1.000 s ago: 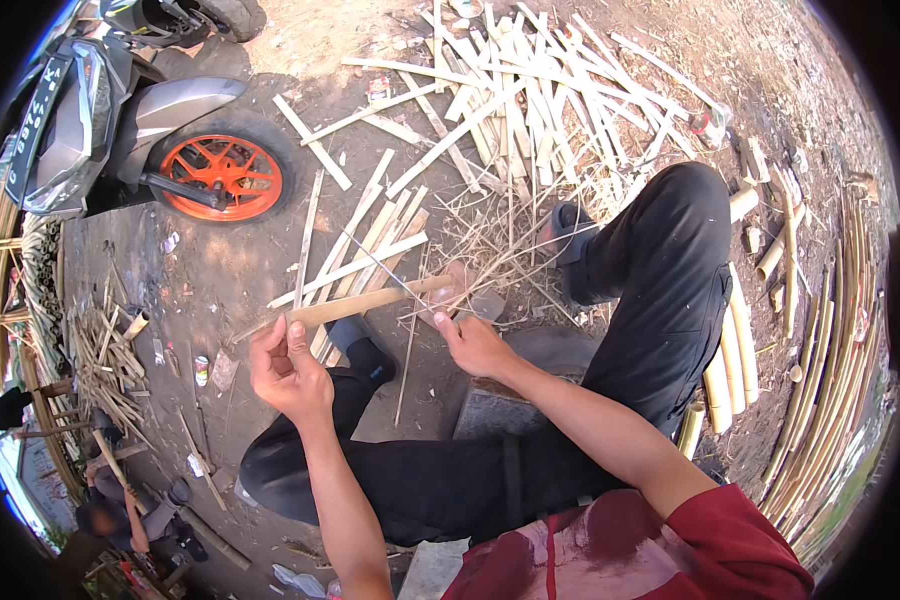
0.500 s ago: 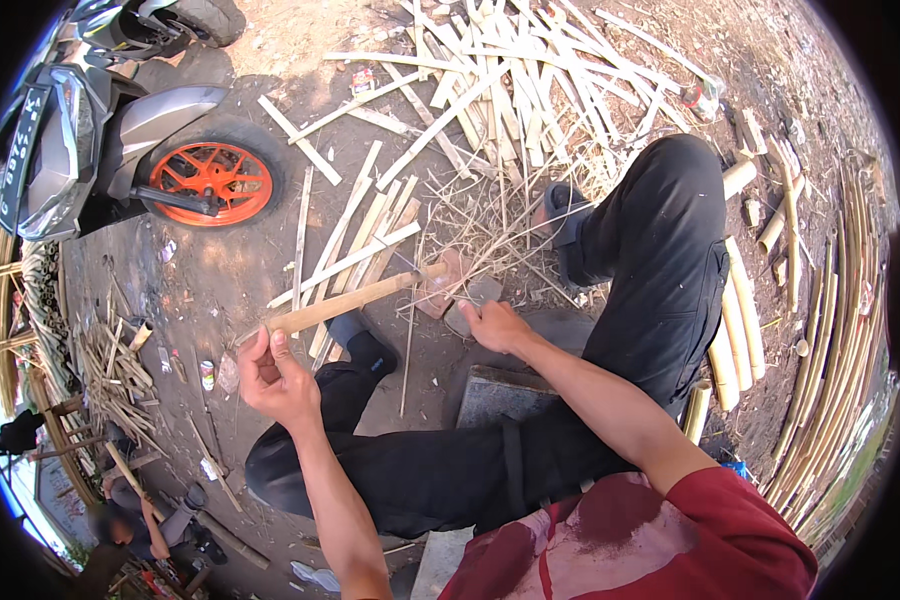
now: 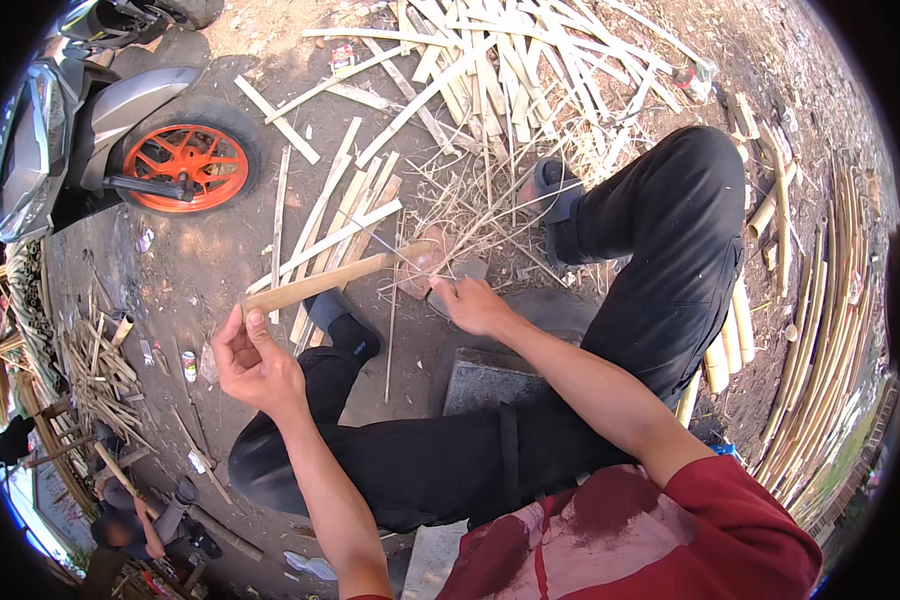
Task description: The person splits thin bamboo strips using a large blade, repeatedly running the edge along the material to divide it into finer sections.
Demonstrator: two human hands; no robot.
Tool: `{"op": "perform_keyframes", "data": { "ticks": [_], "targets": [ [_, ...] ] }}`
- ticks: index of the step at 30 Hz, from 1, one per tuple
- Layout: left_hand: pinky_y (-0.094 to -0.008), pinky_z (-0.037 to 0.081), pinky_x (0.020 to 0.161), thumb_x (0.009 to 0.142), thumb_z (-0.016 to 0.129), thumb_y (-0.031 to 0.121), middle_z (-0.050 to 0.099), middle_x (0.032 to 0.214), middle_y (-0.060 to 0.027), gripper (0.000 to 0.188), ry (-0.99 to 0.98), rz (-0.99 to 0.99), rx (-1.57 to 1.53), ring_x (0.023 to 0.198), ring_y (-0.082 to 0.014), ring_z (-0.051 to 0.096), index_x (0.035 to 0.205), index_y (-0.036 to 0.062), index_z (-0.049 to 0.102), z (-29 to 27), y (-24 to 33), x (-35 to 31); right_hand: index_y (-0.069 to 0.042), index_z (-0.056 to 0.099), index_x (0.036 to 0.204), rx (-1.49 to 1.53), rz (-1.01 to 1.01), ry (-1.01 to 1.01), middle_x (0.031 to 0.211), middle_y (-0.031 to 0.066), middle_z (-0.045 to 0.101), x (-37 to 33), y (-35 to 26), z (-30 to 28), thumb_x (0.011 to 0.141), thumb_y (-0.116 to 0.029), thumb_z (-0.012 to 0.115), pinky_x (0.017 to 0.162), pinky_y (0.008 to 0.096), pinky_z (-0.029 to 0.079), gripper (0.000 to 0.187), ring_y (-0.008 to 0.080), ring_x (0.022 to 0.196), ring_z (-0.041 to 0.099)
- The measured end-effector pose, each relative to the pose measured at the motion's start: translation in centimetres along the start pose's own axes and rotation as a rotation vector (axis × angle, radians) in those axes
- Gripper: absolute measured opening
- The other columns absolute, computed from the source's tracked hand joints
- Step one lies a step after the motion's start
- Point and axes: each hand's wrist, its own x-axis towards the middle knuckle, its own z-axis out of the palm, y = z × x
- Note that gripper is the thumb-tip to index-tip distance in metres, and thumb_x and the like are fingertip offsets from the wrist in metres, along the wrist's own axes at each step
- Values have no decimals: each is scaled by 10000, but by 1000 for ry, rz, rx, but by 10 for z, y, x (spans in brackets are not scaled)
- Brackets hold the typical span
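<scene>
You sat on bare dirt ground (image 3: 200, 270) littered with pale split bamboo strips (image 3: 490, 60). The blade might slip toward your fingers if the strip twisted. Your left hand (image 3: 253, 362) pinched a flat tan bamboo strip (image 3: 315, 285); your right hand (image 3: 470, 303) gripped a knife (image 3: 425, 262) at its far end.

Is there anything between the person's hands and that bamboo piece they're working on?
Nothing visible is. The left hand grips the near end of the bamboo strip directly, and the right hand sits by its far end, apparently holding a blade against it.
</scene>
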Motion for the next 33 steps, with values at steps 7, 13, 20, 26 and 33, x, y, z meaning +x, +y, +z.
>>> {"op": "perform_keyframes", "data": {
  "ticks": [7,13,20,26,33],
  "targets": [
    [-296,553,837,983,692,90,721,1008,-164,207,39,-28,48,943,-178,699,1101,-69,634,-10,-20,13,126,660,809,-19,125,-46,753,309,673,20,50,-10,1048,-588,311,831,508,538,830,434,824,714],
    [-299,561,824,978,687,62,724,973,-156,195,94,-74,85,893,-172,698,1107,-77,644,-2,-15,13,86,620,646,-17,-59,68,556,220,614,11,24,13,1050,-579,354,604,474,539,823,342,533,664],
    [-305,587,845,975,675,36,719,978,-158,175,111,-96,101,906,-186,710,1106,-76,643,-19,-34,18,111,687,795,-233,107,136,662,257,668,26,77,4,1048,-576,345,655,471,584,808,347,602,702],
    [-323,590,877,996,650,61,715,1039,-171,174,84,-135,130,951,-193,708,1103,-75,636,-26,-35,23,134,686,937,-144,218,36,691,250,681,21,81,-8,1048,-578,336,679,474,587,801,358,614,699],
    [-313,601,825,990,652,54,675,967,-105,326,38,-155,-12,884,-158,680,1285,-61,572,-26,-29,16,83,644,625,-102,196,6,550,206,618,4,53,-6,1055,-572,323,686,457,575,847,342,571,683]
  ]
}}
